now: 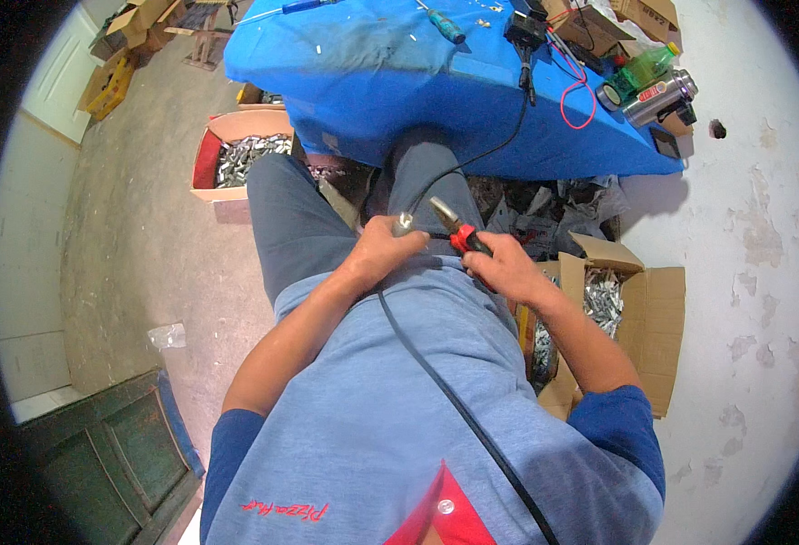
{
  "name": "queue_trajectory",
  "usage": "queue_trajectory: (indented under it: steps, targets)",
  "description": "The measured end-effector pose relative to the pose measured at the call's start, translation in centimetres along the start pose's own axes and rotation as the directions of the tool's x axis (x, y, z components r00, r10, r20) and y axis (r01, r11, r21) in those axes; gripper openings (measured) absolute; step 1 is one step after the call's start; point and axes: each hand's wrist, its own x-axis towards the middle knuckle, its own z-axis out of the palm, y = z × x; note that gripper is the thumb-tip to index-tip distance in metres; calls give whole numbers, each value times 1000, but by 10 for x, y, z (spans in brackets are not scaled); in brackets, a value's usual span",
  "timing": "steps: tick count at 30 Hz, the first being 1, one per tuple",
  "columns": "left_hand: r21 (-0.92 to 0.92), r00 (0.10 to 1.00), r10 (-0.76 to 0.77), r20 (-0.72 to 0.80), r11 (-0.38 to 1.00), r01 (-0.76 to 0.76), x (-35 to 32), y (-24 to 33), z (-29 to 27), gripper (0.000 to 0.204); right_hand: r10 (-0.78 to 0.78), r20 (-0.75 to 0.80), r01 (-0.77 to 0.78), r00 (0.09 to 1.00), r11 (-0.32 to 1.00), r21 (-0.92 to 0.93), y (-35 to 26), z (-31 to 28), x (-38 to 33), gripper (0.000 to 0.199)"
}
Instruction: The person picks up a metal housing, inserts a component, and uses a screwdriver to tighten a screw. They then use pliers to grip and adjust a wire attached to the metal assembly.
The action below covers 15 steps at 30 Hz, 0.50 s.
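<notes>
- Cable (436,377): black, runs up across my shirt and lap into my left hand (383,250).
- Left hand is closed around the cable end; a small silver metal tip (404,222) sticks out above my fist.
- Right hand (501,266) is clamped on the red handles of the pliers (454,227).
- Pliers point up and to the left; their nose sits just beside the metal tip. Whether it touches the tip, I cannot tell.
- Both hands are close together over my lap, just in front of the table edge.
- Table (390,82) ahead has a blue cloth; on it lie a screwdriver (446,25), a black device (525,32) with a red wire (576,91), a green bottle (640,68) and a steel flask (658,95).
- Open cardboard box (640,318) of small metal parts stands on the floor at my right side.
- Second box (240,154) of similar parts sits on the floor to my left, near the table.
</notes>
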Motion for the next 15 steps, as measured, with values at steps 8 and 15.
queue_trajectory:
  steps: [8,15]
  targets:
    - [-228,997,-60,-55,973,46,-1,-3,-8,21,150,240,-253,959,835,489,-10,3,27,29]
    - [-77,989,32,-147,996,-44,-4,1,-3,31,-40,82,-19,996,788,615,-33,16,-3,41]
